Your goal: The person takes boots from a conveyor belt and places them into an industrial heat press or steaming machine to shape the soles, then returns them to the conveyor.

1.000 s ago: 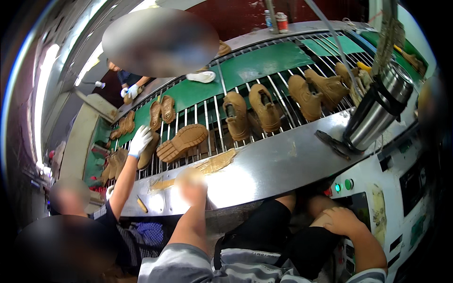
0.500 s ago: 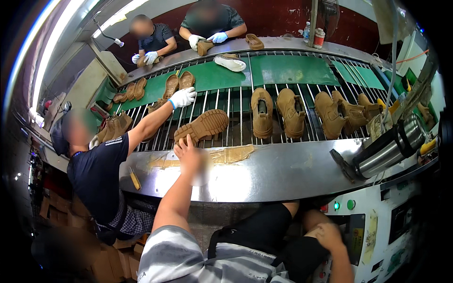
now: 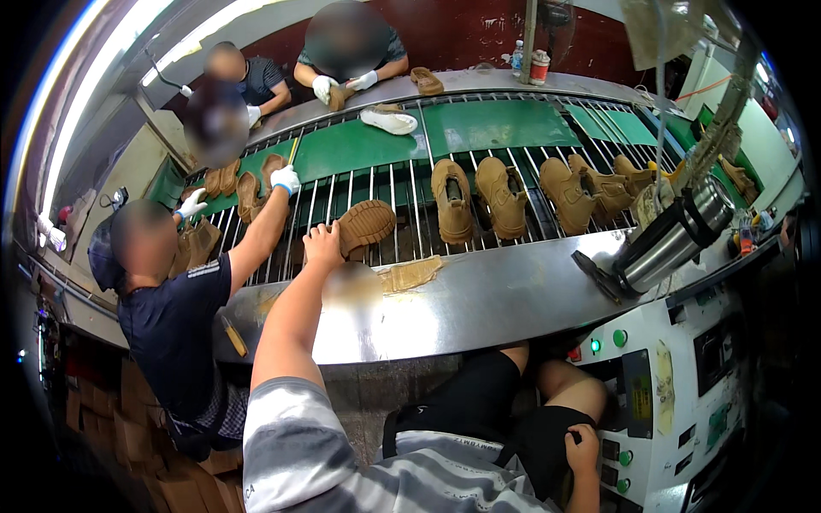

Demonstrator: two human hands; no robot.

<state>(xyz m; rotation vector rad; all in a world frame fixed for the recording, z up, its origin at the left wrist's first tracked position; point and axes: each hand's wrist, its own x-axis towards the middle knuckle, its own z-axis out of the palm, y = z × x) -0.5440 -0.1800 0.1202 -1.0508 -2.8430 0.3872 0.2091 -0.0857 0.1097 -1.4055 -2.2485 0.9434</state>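
Note:
My left hand (image 3: 322, 246) is closed over one end of a tan boot (image 3: 368, 226), which is tipped so that its ridged sole faces me. The boot is at the near edge of a conveyor of metal rods (image 3: 416, 209); my fingers hide its left end. Low in the picture, my right hand (image 3: 583, 449) rests by my thigh with its fingers curled and nothing visible in them. To the right of the held boot, a row of tan boots (image 3: 503, 198) stands on the rods, spaced out along the line.
A steel ledge (image 3: 445, 295) runs before me, with tan tape (image 3: 412, 274), a yellow-handled tool (image 3: 234, 337), pliers (image 3: 596, 275) and a steel flask (image 3: 676, 239). A gloved co-worker (image 3: 175, 342) reaches over loose soles (image 3: 249, 197) at left. A control panel (image 3: 658, 402) stands at right.
My left hand has shifted further over the boot's end, and the boot has turned, showing less sole. My right hand has moved lower. The co-worker's gloved hand has drawn left to the soles.

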